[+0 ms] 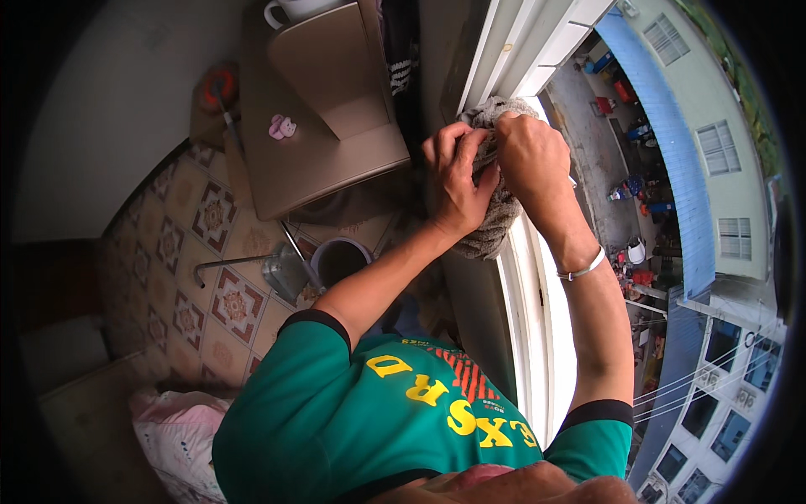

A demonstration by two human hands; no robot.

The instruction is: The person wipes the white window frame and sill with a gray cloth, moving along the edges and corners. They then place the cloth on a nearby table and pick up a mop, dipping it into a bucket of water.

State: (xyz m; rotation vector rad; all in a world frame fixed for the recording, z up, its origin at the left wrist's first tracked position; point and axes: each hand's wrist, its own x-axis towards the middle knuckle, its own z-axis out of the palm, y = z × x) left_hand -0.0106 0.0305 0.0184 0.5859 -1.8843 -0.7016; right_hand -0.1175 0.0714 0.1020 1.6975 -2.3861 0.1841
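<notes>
A bunched grey-brown cloth [485, 239] lies over the white window track [525, 311] at the sill. My left hand [457, 181] presses into its inner side with bent fingers, gripping the folds. On the outer side, my right hand [534, 155] is closed in a fist on the same cloth, its knuckles up. A silvery bangle [582, 265] circles my right wrist. The fingertips of my right hand are hidden beneath the fist. Both hands work close together, just below the upright white window frame [537, 42].
Left of the sill stands a brown table [336, 176] with a small pink figurine [282, 127] and a white mug [302, 10]. A bucket [340, 262] and a dustpan [285, 273] sit on the patterned tile floor [214, 328]. Outside, a street [588, 126] lies far below.
</notes>
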